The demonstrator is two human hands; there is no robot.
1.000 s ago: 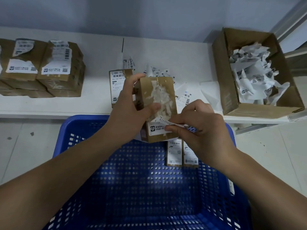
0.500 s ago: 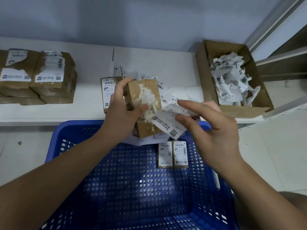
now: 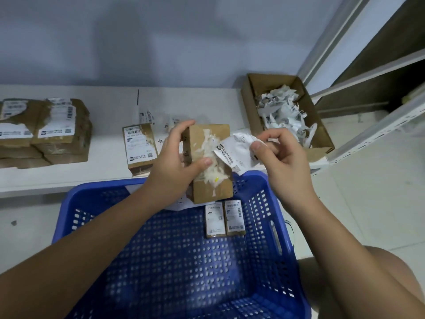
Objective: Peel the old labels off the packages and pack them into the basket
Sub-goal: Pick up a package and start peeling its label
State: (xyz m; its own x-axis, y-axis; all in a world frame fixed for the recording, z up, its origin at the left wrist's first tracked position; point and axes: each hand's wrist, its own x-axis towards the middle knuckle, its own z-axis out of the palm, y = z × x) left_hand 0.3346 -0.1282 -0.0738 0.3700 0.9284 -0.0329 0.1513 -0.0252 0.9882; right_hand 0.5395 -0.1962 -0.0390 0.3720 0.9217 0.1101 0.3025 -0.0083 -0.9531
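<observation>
- Your left hand grips the package upright over the far rim of the basket, thumb pressed on its torn face; your right hand pinches the peeled label between thumb and fingertips, just beside the package's right edge.
- The scrap box lies up and to the right of your right hand, on the counter; that hand is much the nearer one; the package's long axis runs away from you, and the basket floor sits directly beneath it.
- Against half a second ago the label has lifted higher and curled further off the cardboard; it looks free or nearly so; your left grip is unchanged.
- Two packed packages stand in the basket.
</observation>
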